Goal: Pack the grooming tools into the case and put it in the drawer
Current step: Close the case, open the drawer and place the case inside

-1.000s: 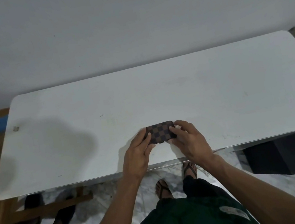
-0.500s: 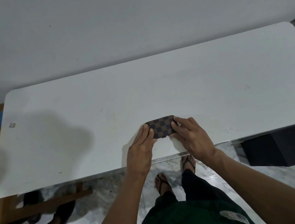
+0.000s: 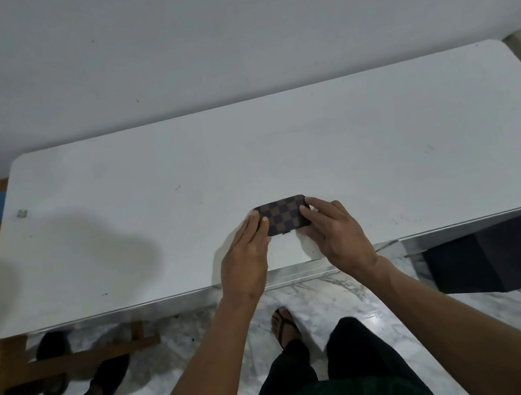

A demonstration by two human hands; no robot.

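Note:
A small brown-and-dark checkered case (image 3: 283,215) lies closed and flat on the white table (image 3: 384,154), near its front edge. My left hand (image 3: 245,255) rests its fingertips on the case's left end. At the right end, the fingers of my right hand (image 3: 334,229) press on the case. Both hands hold it down against the tabletop. A small metal clasp shows at the case's near edge. No grooming tools and no drawer are visible.
A dark box-shaped unit (image 3: 495,255) stands under the table at the right. On the marble floor at the left are another person's foot in a dark slipper (image 3: 106,388) and a wooden frame (image 3: 72,361). My own feet stand below the table edge.
My fingers have flattened onto the case's two ends, pressing it against the table. The case sits slightly farther from the front edge than a second ago.

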